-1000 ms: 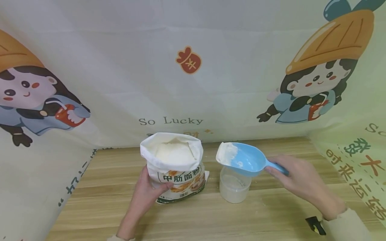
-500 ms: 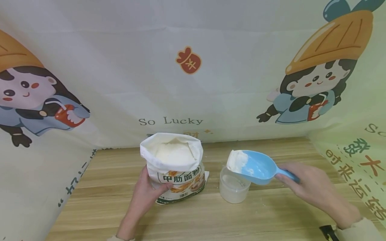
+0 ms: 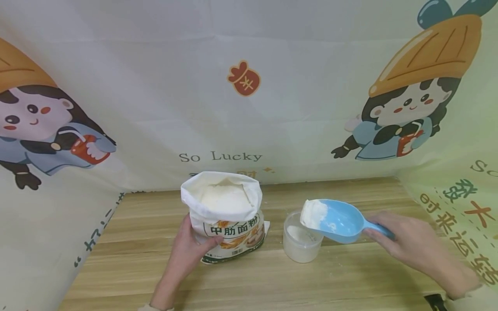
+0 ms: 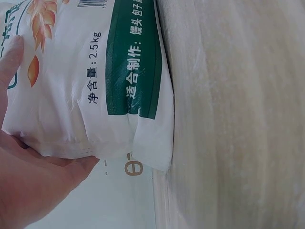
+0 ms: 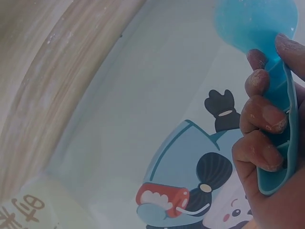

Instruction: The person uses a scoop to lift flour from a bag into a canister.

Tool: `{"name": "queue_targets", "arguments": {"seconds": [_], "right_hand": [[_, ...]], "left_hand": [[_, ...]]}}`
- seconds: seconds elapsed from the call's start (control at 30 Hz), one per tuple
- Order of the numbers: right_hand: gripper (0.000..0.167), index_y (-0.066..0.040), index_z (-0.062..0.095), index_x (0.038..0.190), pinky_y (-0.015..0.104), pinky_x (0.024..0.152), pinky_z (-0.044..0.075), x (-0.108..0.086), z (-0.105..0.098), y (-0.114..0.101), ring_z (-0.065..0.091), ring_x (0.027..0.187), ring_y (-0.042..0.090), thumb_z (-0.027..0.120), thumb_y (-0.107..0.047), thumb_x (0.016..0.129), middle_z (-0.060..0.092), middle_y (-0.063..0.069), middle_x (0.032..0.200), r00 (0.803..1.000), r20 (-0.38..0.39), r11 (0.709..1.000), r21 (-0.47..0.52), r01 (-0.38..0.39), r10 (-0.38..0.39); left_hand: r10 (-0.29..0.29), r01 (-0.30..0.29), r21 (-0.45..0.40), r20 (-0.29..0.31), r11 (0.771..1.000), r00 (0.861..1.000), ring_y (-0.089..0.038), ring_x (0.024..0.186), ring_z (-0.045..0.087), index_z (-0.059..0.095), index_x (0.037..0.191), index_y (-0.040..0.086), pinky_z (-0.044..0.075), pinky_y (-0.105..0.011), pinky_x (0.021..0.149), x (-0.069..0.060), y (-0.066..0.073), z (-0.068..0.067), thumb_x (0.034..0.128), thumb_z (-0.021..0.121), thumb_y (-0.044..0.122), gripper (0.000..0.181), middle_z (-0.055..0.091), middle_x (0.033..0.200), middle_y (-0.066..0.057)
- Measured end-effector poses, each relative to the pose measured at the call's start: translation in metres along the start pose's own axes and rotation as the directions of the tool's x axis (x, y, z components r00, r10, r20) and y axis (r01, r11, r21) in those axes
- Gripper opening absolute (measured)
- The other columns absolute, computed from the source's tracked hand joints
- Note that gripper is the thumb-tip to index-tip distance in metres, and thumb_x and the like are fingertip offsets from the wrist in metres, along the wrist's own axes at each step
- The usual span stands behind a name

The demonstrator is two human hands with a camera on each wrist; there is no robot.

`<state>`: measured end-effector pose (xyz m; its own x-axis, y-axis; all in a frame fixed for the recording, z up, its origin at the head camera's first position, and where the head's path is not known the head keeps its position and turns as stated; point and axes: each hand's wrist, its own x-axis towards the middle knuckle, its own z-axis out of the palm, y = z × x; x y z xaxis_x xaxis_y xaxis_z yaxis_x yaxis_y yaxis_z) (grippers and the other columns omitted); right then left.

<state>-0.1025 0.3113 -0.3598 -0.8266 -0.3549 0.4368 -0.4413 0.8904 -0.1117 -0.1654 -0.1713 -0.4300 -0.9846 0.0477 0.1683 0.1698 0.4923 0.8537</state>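
Note:
My left hand (image 3: pixel 193 245) grips the left side of an open flour bag (image 3: pixel 233 233), thumb across its printed front. The bag stands upright on the table, white flour (image 3: pixel 225 198) showing at its mouth. In the left wrist view the hand (image 4: pixel 35 179) holds the white-and-green bag (image 4: pixel 71 95) low down. My right hand (image 3: pixel 408 237) holds a blue scoop (image 3: pixel 344 220) by its handle, with flour heaped at the lip. The lip hangs over the right rim of a clear round jar (image 3: pixel 302 248) that has white powder inside. In the right wrist view, flour-dusted fingers (image 5: pixel 262 114) curl round the handle.
A wood-grain table (image 3: pixel 272 285) bears the bag and jar, with specks of flour right of the jar. A printed cloth backdrop (image 3: pixel 249 121) rises behind the table and along both sides. A black strap (image 3: pixel 435 301) sits by the right sleeve.
My right hand has moved right and toward me with the scoop, so the flour-laden lip has gone from behind the jar to its right rim. The left hand and bag have stayed put.

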Motion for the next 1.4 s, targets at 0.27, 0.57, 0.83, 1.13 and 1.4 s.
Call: {"name": "queue_targets", "arguments": {"seconds": [0.27, 0.57, 0.83, 1.13, 1.4], "right_hand": [[0.027, -0.017, 0.078, 0.109, 0.029, 0.055, 0.051, 0.0, -0.009, 0.0, 0.063, 0.072, 0.005, 0.085, -0.029, 0.085, 0.077, -0.004, 0.097, 0.997, 0.078, 0.999, -0.046, -0.005, 0.008], [0.022, -0.018, 0.077, 0.102, 0.027, 0.053, 0.047, 0.005, -0.013, 0.002, 0.053, 0.066, 0.0, 0.085, -0.029, 0.085, 0.071, -0.011, 0.088, 0.993, 0.118, 0.998, -0.063, 0.027, -0.019], [0.018, -0.021, 0.075, 0.096, 0.024, 0.051, 0.044, 0.01, -0.016, 0.002, 0.05, 0.064, -0.003, 0.084, -0.032, 0.085, 0.065, -0.017, 0.083, 0.989, 0.129, 0.994, -0.072, 0.078, -0.068], [0.019, -0.017, 0.076, 0.098, 0.031, 0.058, 0.053, 0.018, -0.023, -0.001, 0.06, 0.067, 0.003, 0.083, -0.03, 0.086, 0.066, -0.015, 0.085, 0.979, 0.18, 0.989, -0.1, 0.11, -0.091], [0.019, -0.017, 0.077, 0.099, 0.033, 0.058, 0.054, 0.025, -0.028, -0.007, 0.06, 0.068, 0.005, 0.078, -0.035, 0.091, 0.066, -0.015, 0.085, 0.965, 0.259, 0.99, -0.117, 0.074, -0.041]], "left_hand": [[0.0, 0.0, -0.004, 0.002, 1.0, 1.0, -0.038, 0.134, 0.05, 0.036, 0.154, 0.011, 0.038, -0.064, 0.112, 0.0, -0.001, -0.001, 0.0753, 0.094, 0.026, 0.1, 0.054, 0.144, -0.014], [-0.007, 0.007, -0.022, 0.005, 1.0, 1.0, -0.037, 0.134, 0.049, 0.034, 0.155, 0.013, 0.037, -0.065, 0.113, -0.001, -0.002, 0.0, 0.0763, 0.093, 0.022, 0.099, 0.052, 0.144, -0.013], [-0.005, 0.005, -0.019, 0.006, 1.0, 1.0, -0.038, 0.136, 0.048, 0.034, 0.157, 0.013, 0.036, -0.066, 0.113, -0.001, -0.001, 0.0, 0.0759, 0.093, 0.024, 0.101, 0.05, 0.147, -0.013], [-0.009, 0.009, -0.014, 0.01, 1.0, 1.0, -0.038, 0.135, 0.049, 0.035, 0.156, 0.014, 0.037, -0.066, 0.112, 0.0, -0.002, 0.0, 0.0764, 0.093, 0.024, 0.099, 0.051, 0.146, -0.012], [-0.02, 0.02, -0.006, 0.008, 1.0, 1.0, -0.038, 0.136, 0.048, 0.034, 0.156, 0.013, 0.036, -0.066, 0.113, -0.001, 0.0, 0.0, 0.0757, 0.094, 0.024, 0.1, 0.05, 0.146, -0.013]]}}
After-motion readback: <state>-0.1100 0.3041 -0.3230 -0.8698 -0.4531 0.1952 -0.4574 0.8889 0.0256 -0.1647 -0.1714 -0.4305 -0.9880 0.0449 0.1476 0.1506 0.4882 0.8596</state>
